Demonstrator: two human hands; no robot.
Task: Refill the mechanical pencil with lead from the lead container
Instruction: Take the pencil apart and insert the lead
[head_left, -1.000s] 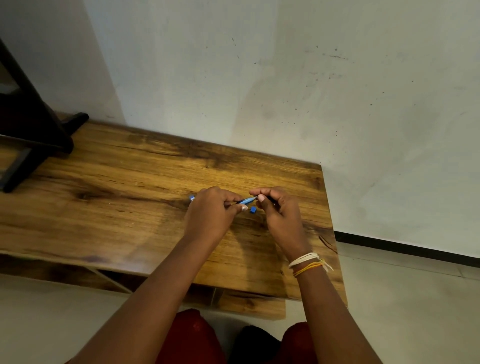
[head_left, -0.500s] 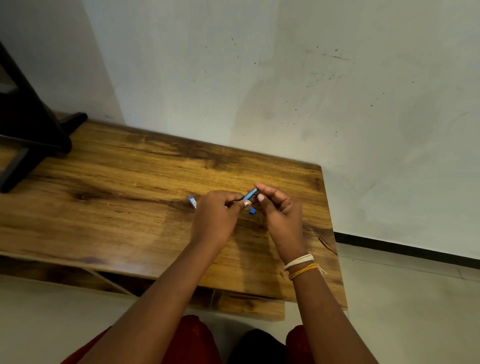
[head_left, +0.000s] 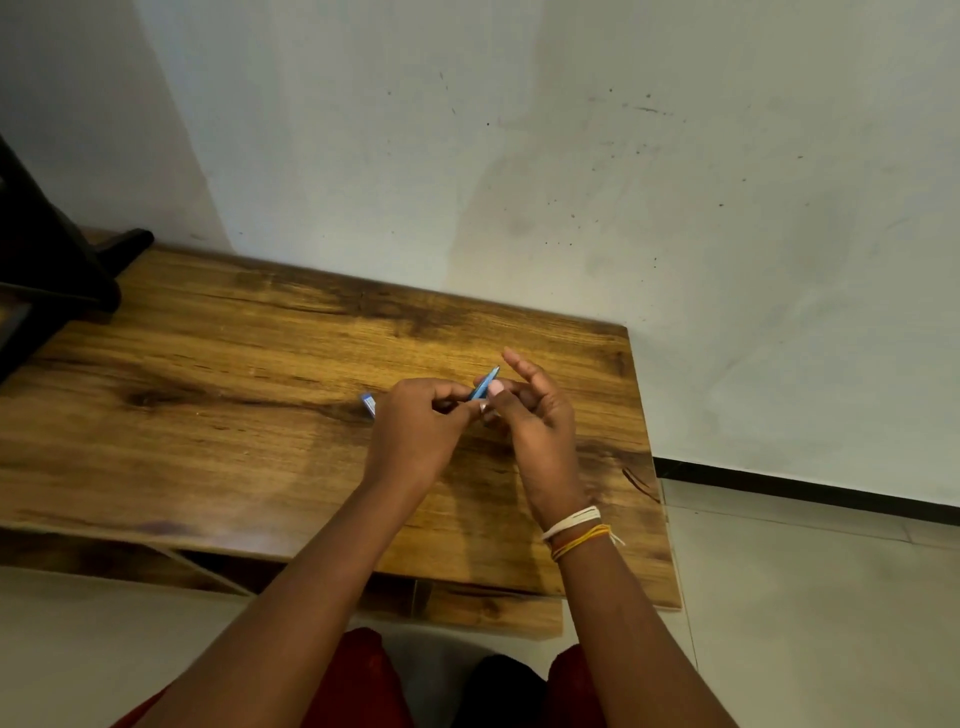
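My left hand (head_left: 415, 436) grips a blue mechanical pencil (head_left: 485, 383) over the wooden table (head_left: 234, 415). Its free end tilts up and to the right. My right hand (head_left: 540, 421) is against it from the right, thumb and a lower finger pinched at the barrel and forefinger stretched out. No lead is thin enough to make out between the fingers. A small blue and white lead container (head_left: 368, 404) lies on the table just left of my left hand, partly hidden behind it.
A black stand (head_left: 57, 260) takes up the table's far left corner. A white wall runs close behind the table. The table's right edge (head_left: 649, 467) is near my right hand, with tiled floor beyond it.
The pencil has tipped from nearly level to pointing up and right. My right forefinger has lifted off and stretched out. A small blue piece seen on the table earlier is now hidden behind my right hand.
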